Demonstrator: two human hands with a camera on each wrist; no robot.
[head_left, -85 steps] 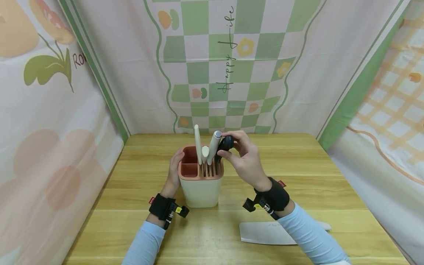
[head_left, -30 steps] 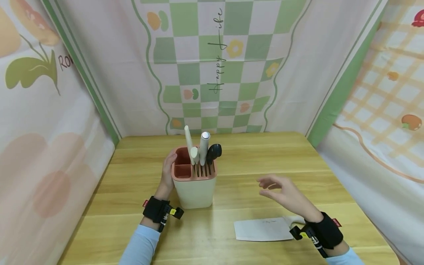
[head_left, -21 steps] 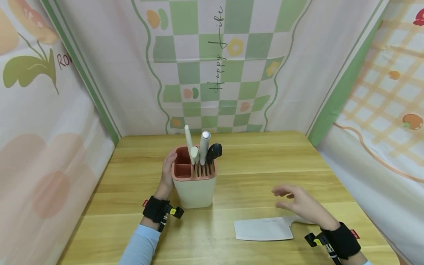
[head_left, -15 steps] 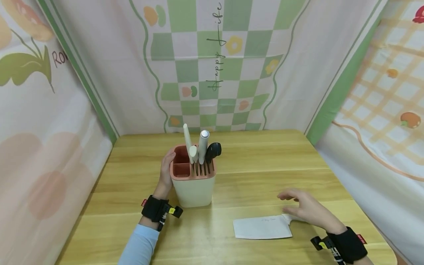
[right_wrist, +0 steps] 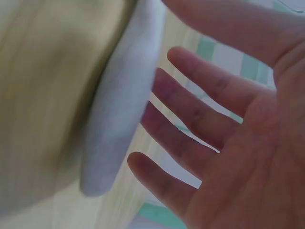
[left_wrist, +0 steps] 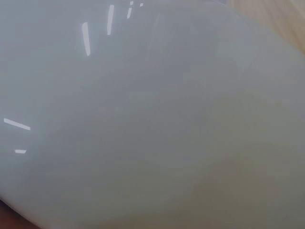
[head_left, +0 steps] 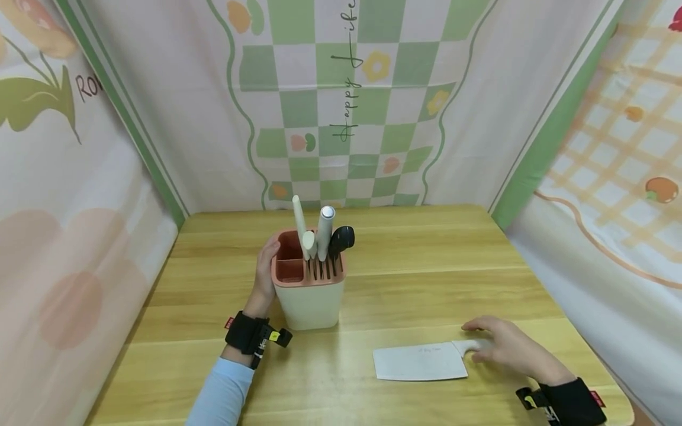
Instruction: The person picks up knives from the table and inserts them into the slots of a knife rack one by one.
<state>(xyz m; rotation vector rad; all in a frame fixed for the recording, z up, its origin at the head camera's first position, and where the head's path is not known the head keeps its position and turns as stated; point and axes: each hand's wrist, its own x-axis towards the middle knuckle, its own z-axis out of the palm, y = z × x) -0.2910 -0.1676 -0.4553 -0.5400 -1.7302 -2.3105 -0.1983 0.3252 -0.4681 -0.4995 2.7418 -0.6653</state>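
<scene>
In the head view my left hand [head_left: 264,269] lies along the left wall of a cream knife block [head_left: 311,307] with a pink top, fingertips at its rim. That pale, glossy wall [left_wrist: 152,114] fills the left wrist view. Pale knife handles [head_left: 325,231] and a black handle [head_left: 342,238] stick up from the block's slots. To the right a white-bladed cleaver [head_left: 420,362] lies flat on the table, handle pointing right. My right hand [head_left: 511,346] hovers at that handle, thumb and fingers spread on either side. In the right wrist view the fingers are extended beside the pale cleaver handle [right_wrist: 121,105].
The wooden table [head_left: 426,248] carries the block and the cleaver. Two open pink compartments [head_left: 290,269] sit at the block's left side. Printed cloth curtains [head_left: 213,118] rise behind the table and on both sides.
My right hand has left the black handle in the block, moved right and down, and come to the cleaver's handle. The left hand has stayed at the block.
</scene>
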